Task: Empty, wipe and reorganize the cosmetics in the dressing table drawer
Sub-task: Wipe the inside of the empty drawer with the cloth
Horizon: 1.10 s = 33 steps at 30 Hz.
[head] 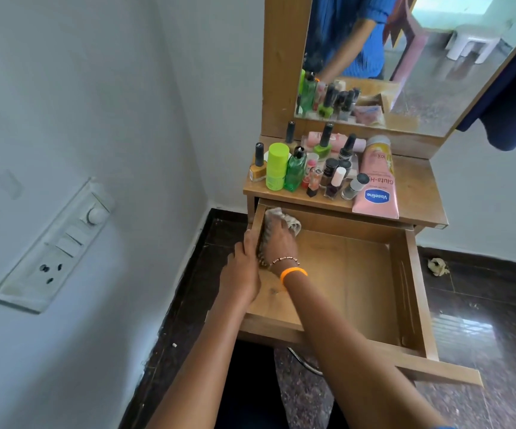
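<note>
The drawer (358,274) is pulled far out from under the tabletop (417,193) and looks bare inside, its wooden floor showing. In the drawer's far left corner the right hand (276,239) presses a crumpled cloth (281,216) against the inner side wall, fingers curled over it, so the wiping step seems to be in hand. The left hand (244,267) grips the drawer's left wall from outside, thumb over the rim, most likely to brace it against the push of the cloth.

Above the drawer, the cosmetics stand crowded on the left half of the tabletop, probably parked there to free the drawer: a lime-green container (276,165), a clear green bottle (295,171), several nail polish bottles (332,182), and a pink Vaseline tube (377,184) lying flat with its crimped end at the front edge. Behind them rises the mirror (420,57), doubling the bottles. On the dark floor to the drawer's right lies a small crumpled scrap (437,266).
</note>
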Tool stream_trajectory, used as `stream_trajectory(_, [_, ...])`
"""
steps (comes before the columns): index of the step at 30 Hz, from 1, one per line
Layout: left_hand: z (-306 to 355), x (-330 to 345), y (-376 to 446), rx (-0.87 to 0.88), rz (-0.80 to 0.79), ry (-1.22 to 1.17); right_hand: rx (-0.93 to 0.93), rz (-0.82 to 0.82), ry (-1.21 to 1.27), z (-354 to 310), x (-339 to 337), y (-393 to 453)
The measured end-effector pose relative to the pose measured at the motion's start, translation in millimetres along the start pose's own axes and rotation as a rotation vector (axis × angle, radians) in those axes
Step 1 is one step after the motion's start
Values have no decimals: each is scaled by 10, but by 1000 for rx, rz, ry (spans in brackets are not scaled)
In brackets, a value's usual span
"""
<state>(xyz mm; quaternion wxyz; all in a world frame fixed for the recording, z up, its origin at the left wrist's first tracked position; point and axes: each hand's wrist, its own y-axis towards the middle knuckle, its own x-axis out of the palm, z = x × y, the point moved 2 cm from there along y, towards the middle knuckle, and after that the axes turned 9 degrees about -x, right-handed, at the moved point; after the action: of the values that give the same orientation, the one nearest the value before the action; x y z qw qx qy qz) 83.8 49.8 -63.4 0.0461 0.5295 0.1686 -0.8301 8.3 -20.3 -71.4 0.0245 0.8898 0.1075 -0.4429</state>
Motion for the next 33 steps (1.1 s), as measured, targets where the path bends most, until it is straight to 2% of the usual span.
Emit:
stream_trajectory(3, [-6, 14, 10, -13, -12, 11, -114, -251, -347, 256, -157, 40])
stream_trajectory(5, [-7, 14, 17, -16, -19, 0, -137, -423, -336, 316, -255, 67])
stream_trajectory(7, [-6, 18, 12, -28, -43, -3, -97, -557, -211, 280, -322, 49])
stream_trajectory(8, [-5, 24, 19, -28, -49, -4, -63, -484, -156, 277, -356, 47])
stream_trajectory(10, [-9, 31, 23, -18, -26, -14, 41, -168, -44, 262, -397, 43])
stream_trajectory(11, [-8, 28, 22, -13, -15, -21, 35, -58, -49, 213, -369, 16])
stream_trajectory(12, [-5, 28, 16, -9, -14, -18, -24, -52, -101, 147, -291, -22])
stream_trajectory(15, [-4, 18, 7, -6, -16, 25, -167, -238, -270, 74, -16, -124])
stream_trajectory(20, [2, 6, 6, -5, -13, 47, -118, -375, -375, 207, -114, -124])
stream_trajectory(24, [-13, 25, 14, -9, -11, 41, -143, -574, -312, 189, -284, -286])
stream_trajectory(25, [-12, 27, 13, -16, -15, 30, -120, -541, -302, 184, -336, -297])
stream_trajectory(27, [-1, 33, 11, -34, -26, -15, -31, -289, -281, 158, -447, -227])
stream_trajectory(28, [10, 31, 6, -43, -26, -44, -25, -143, -274, 131, -456, -177])
stream_trajectory(29, [15, 20, -6, -53, -25, -62, -60, -68, -283, 84, -438, -142])
stream_trajectory(30, [25, 6, -15, -55, -25, -64, -126, -71, -320, 45, -384, -112])
stream_trajectory(33, [25, -13, -33, -43, -29, 3, -302, -276, -491, 104, -172, -117])
